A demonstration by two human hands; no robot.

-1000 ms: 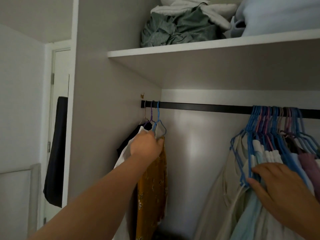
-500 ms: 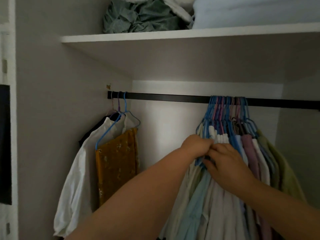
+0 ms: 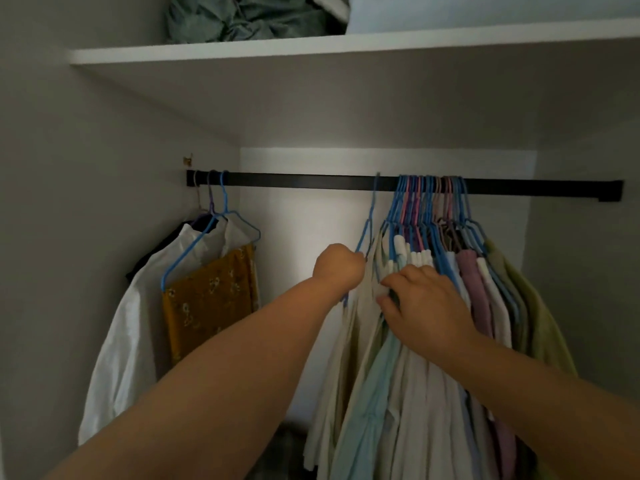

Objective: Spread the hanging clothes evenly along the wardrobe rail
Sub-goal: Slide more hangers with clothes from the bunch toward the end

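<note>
One blue hanger [image 3: 367,221] has now been drawn clear of the packed bunch [image 3: 433,216], and a narrow gap is seen between its hook and the rest on the wardrobe rail [image 3: 311,182]. Half a second ago that hook was still buried in the cluster, with both hands pressed together at its near edge. The hanger's shoulder is gripped by the left hand [image 3: 338,268], fingers curled tight around the wire. The bunch is being held back by the right hand [image 3: 424,299]; its fingers are bent into the pale garments, though whether a hanger is pinched cannot be told.

At the rail's left end, 3 hangers [image 3: 214,199] are parked against the wardrobe wall, carrying a white garment [image 3: 128,323] and a mustard floral one [image 3: 211,299]. A long bare stretch of rail lies between them and the freed hanger. The right end of the rail is also bare.

The separation is judged a fresh start on the next slide: this hanger is likely to be run leftward into the open middle. Most of the task is left, with the bunch still crowded.
</note>
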